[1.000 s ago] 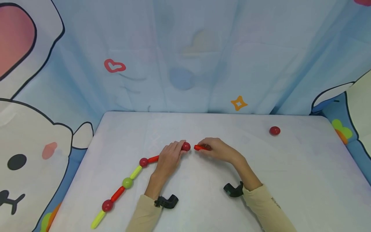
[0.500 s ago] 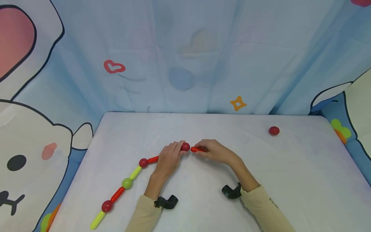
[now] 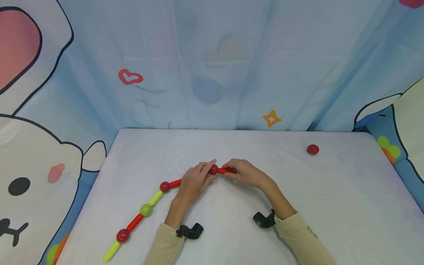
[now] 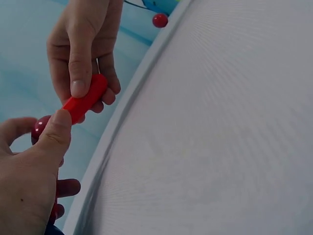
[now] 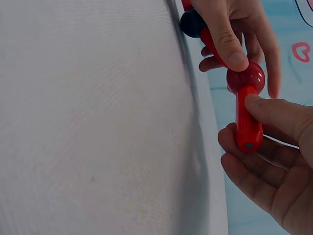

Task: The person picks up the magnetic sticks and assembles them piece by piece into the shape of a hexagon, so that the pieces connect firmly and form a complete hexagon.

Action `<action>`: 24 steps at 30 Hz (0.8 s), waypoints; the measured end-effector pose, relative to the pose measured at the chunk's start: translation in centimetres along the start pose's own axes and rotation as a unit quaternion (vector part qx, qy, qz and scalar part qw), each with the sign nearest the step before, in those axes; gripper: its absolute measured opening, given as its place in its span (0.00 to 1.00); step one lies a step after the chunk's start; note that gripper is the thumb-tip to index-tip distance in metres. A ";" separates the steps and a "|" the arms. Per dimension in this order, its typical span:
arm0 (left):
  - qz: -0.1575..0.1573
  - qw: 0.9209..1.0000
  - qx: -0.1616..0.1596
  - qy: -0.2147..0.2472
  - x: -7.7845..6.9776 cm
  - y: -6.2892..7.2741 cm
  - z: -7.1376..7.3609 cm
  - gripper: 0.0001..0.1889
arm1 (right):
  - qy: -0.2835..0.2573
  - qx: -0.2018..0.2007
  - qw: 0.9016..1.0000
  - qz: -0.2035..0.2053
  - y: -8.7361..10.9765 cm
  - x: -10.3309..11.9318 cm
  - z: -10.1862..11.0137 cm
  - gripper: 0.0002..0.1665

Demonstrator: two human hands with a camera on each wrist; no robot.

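A chain of coloured rods and balls runs up from the lower left, with a green ball (image 3: 146, 210) and a yellow-green rod (image 3: 112, 251) in it. My left hand (image 3: 193, 180) covers part of it and holds the red ball (image 5: 247, 77) at its end between thumb and fingers. Between thumb and fingers, my right hand (image 3: 246, 172) pinches a short red rod (image 5: 249, 120), whose end meets that ball. Behind the left thumb in the right wrist view, another red rod (image 5: 211, 43) leads to a dark ball (image 5: 192, 23).
A loose red ball (image 3: 313, 149) lies at the back right of the white-covered table (image 3: 347, 191). Behind the table hangs a blue curtain (image 3: 185, 99) with cartoon prints. Each wrist wears a black camera (image 3: 191, 231).
My right hand has moved a little left with the red rod. The gap between rod and red ball has closed, and the chain's ball end has shifted slightly right.
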State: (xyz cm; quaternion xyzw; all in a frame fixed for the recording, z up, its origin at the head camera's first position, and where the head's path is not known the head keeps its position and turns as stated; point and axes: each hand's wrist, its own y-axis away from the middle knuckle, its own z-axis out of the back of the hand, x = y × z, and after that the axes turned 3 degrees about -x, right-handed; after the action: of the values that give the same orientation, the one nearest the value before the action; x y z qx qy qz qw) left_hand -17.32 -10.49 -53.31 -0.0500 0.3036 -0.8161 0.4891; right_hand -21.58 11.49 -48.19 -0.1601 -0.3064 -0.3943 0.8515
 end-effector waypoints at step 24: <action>0.051 0.998 -0.021 -0.022 0.1 -0.1 -0.1 0.20 | -0.023 -0.004 0.999 -0.037 0.6 -0.5 1.8 0.21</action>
State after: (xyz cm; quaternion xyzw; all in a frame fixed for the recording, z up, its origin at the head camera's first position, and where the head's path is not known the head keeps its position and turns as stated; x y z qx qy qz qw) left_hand -17.50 -10.46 -53.36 -0.0630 0.3119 -0.7823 0.5356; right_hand -22.06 13.09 -47.19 -0.1614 -0.3303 -0.4230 0.8282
